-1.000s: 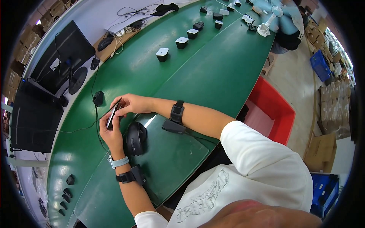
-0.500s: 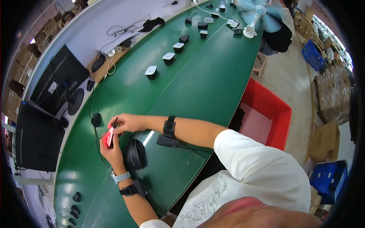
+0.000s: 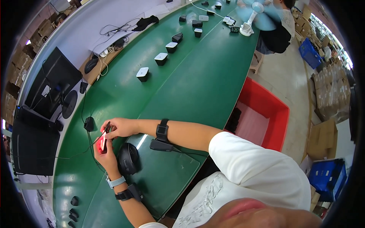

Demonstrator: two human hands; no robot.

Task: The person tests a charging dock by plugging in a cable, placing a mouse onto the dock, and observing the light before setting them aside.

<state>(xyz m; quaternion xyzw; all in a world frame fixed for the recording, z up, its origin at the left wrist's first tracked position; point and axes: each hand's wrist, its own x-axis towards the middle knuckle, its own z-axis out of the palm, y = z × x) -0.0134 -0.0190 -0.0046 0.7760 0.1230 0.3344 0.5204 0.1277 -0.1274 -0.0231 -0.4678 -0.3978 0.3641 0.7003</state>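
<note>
1 lit dev [image 3: 103, 142], 2 blk monitors [image 3: 53, 81], 1 bin [image 3: 262, 95], 1 fan [image 3: 254, 15].

The flat black handheld device [image 3: 104, 143] looks plastic; the long green tabletop [image 3: 182, 91], smooth and glossy; the rectangular red bin [image 3: 276, 118], plastic; the white shirt [image 3: 262, 163], matt cloth.

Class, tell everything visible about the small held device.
The small device looks slim and dark-edged, with a bright whitish part and red glow; its material is unclear. The left hand and right hand hold it, tilted, over the green table. A dark cable runs near its upper end; any connection is unclear.
</note>
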